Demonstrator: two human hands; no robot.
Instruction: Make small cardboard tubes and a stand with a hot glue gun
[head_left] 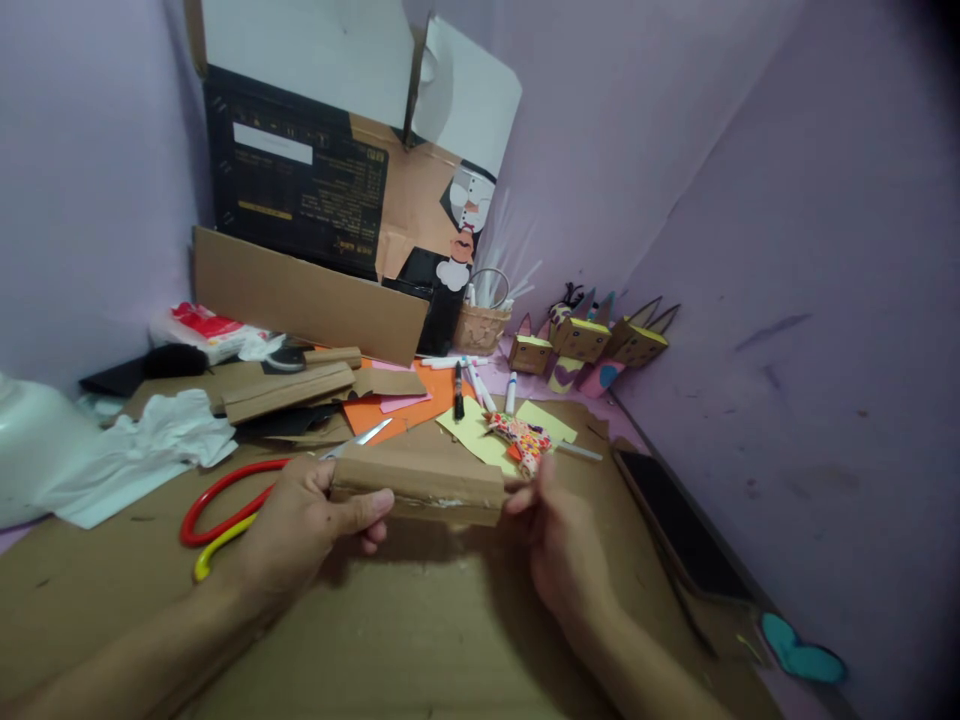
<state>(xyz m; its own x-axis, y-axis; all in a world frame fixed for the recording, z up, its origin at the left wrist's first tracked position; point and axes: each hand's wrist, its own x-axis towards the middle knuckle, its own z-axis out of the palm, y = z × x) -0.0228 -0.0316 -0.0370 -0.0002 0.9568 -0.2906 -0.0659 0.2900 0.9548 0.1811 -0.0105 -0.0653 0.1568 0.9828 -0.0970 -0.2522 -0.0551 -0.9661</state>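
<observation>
A folded strip of brown cardboard, long and box-like, is held level above the work surface. Whitish torn or glued marks show along its front edge. My left hand grips its left end, thumb across the front. At the other end, my right hand has its fingertips on the strip, apparently pinching it, with the index finger raised. Scissors with red and yellow handles lie behind my left wrist, their blades partly hidden by that hand. Beyond the strip lies a small item wrapped in colourful patterned paper.
Cardboard scraps and white tissue lie at left. Several markers rest on coloured paper. At the back stand a large open carton, a basket and cardboard animal figures. A dark phone-like slab lies right.
</observation>
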